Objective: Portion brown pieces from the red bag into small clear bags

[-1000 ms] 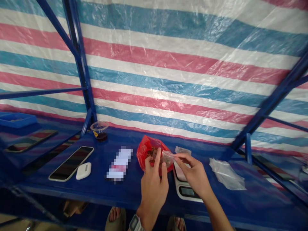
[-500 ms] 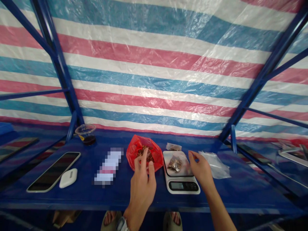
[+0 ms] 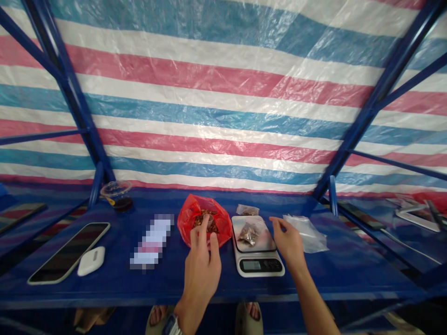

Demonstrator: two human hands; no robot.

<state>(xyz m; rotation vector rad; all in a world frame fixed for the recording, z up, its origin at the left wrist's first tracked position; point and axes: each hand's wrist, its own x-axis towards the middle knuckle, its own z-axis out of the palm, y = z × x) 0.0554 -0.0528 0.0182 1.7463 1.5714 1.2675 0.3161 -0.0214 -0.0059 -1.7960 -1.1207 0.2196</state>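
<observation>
My left hand [image 3: 202,265] is over the mouth of an open red plastic bag [image 3: 223,225]. Its fingers are spread, with the longest reaching in over small brown dried pieces [image 3: 213,226]. On the plate of a white digital kitchen scale [image 3: 240,265] lies a small clear bag of brown pieces [image 3: 248,234]. My right hand [image 3: 289,242] hovers at the scale's right edge, thumb and forefinger drawn together; anything between them is too small to make out. Behind the scale is another small filled clear bag [image 3: 247,210].
Clear empty plastic bags [image 3: 309,235] lie right of my right hand. To the left are a blurred-out item [image 3: 152,242], a phone [image 3: 70,251], a white earbud case [image 3: 91,260] and a clear cup of dark liquid [image 3: 120,200]. Blue frame posts [image 3: 349,135] stand before a striped sheet.
The whole view has shifted slightly, so everything on the table appears a little further left. Both hands keep nearly the same place over the bag and beside the scale.
</observation>
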